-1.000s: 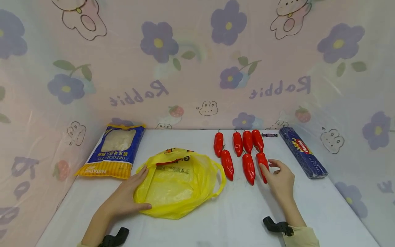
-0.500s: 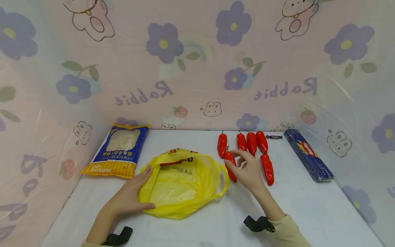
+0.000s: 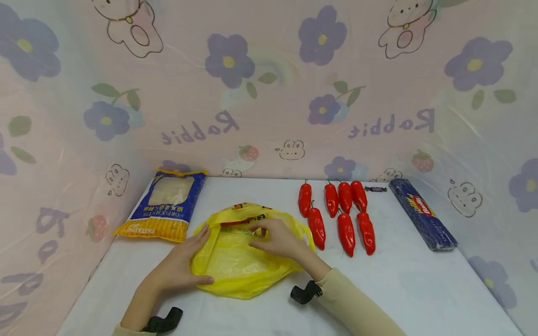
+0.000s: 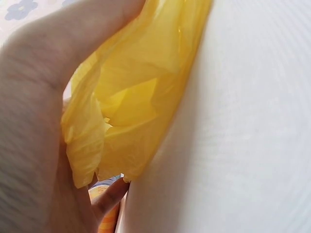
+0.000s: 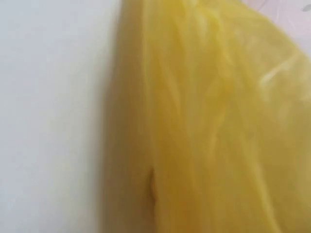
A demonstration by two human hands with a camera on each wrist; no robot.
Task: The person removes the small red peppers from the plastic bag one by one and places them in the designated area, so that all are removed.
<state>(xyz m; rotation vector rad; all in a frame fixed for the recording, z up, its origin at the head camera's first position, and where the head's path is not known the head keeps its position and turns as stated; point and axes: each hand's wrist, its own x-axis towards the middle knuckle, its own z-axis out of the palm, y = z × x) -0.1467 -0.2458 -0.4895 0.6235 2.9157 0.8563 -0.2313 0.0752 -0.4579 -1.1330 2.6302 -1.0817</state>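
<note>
A yellow plastic bag (image 3: 229, 280) lies on the white table with its mouth facing me. My left hand (image 3: 178, 263) holds the bag's left side, fingers and thumb spread along the rim. In the left wrist view the bag's film (image 4: 136, 97) hangs beside that hand. My right hand (image 3: 279, 238) is over the bag's mouth, its thumb and index fingertip apart; I see nothing clearly held. Yellow film (image 5: 209, 121) fills much of the blurred right wrist view, and no fingers show clearly there. Several red chili peppers (image 3: 346, 234) lie in two rows right of the bag.
A blue and yellow pasta bag (image 3: 168, 205) lies at the back left. At the right is a long dark-blue spaghetti pack (image 3: 422, 214). A small dark wrapped candy (image 3: 376, 189) sits behind the peppers. A patterned curtain (image 3: 269, 93) closes off the back.
My right hand has moved left from the rightmost front pepper, across the other peppers, to the bag's mouth. The left hand stays on the bag. The head view has shifted slightly.
</note>
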